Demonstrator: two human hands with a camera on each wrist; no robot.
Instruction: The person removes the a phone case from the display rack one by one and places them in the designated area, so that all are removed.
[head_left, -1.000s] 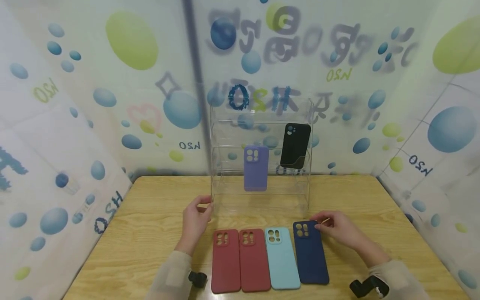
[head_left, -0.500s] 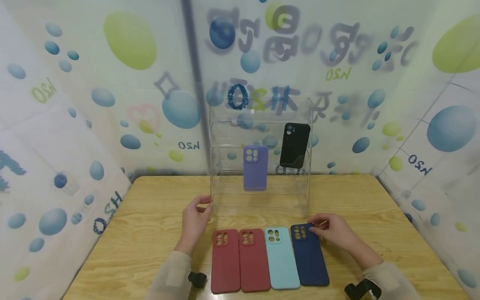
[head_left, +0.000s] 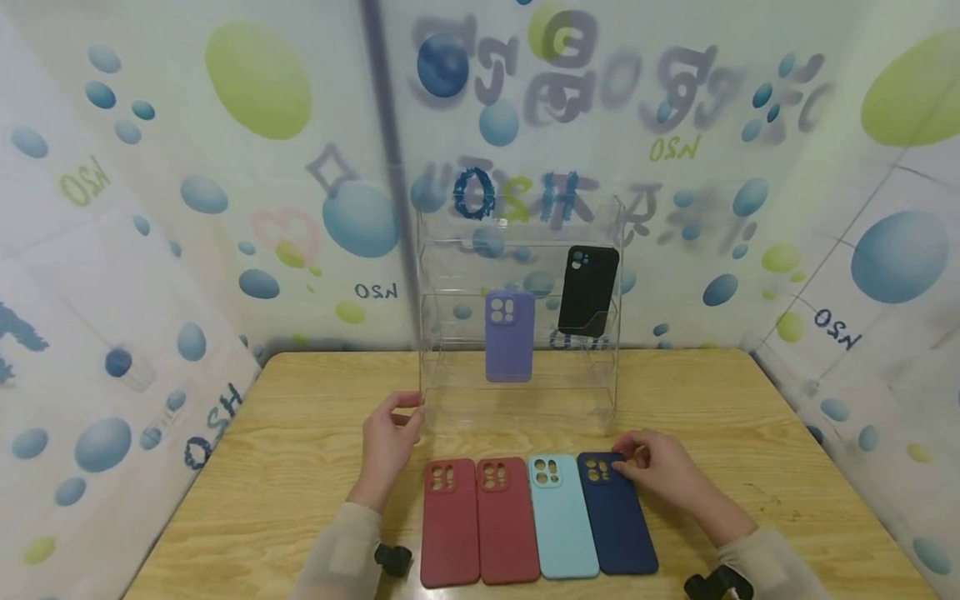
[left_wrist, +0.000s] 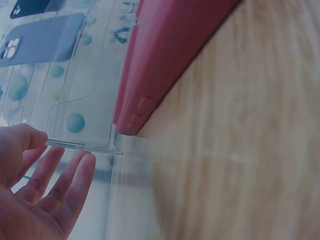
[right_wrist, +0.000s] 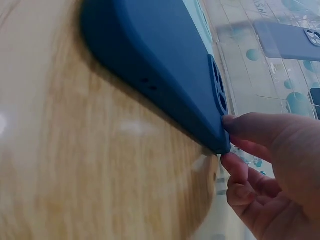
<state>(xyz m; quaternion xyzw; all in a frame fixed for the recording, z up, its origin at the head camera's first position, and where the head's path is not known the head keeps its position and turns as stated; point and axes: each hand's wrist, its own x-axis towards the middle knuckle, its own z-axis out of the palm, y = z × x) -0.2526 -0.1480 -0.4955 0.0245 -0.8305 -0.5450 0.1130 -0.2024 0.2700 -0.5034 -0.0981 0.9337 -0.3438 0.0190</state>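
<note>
My left hand [head_left: 387, 443] pinches the lower left edge of a clear plastic display rack [head_left: 517, 408], thumb on one side and fingertips on the other, as the left wrist view [left_wrist: 47, 175] shows. With thumb and fingers, my right hand [head_left: 660, 467] pinches the upper right corner of a dark blue phone case [head_left: 621, 525], which lies on the table. Left of it and close alongside lies a light blue phone case [head_left: 566, 529]. Two dark red phone cases, one farther left [head_left: 450, 533] and one beside it [head_left: 508, 533], complete the row.
On the rack stand a purple phone case [head_left: 510, 346] in the middle and a tilted black phone case [head_left: 588, 292] higher at right. The wooden table [head_left: 300, 433] backs onto a patterned wall covering [head_left: 300, 208].
My right hand has moved slightly left and toward me, swinging the dark blue case's top end against the light blue case. My left hand stays at the rack's edge.
</note>
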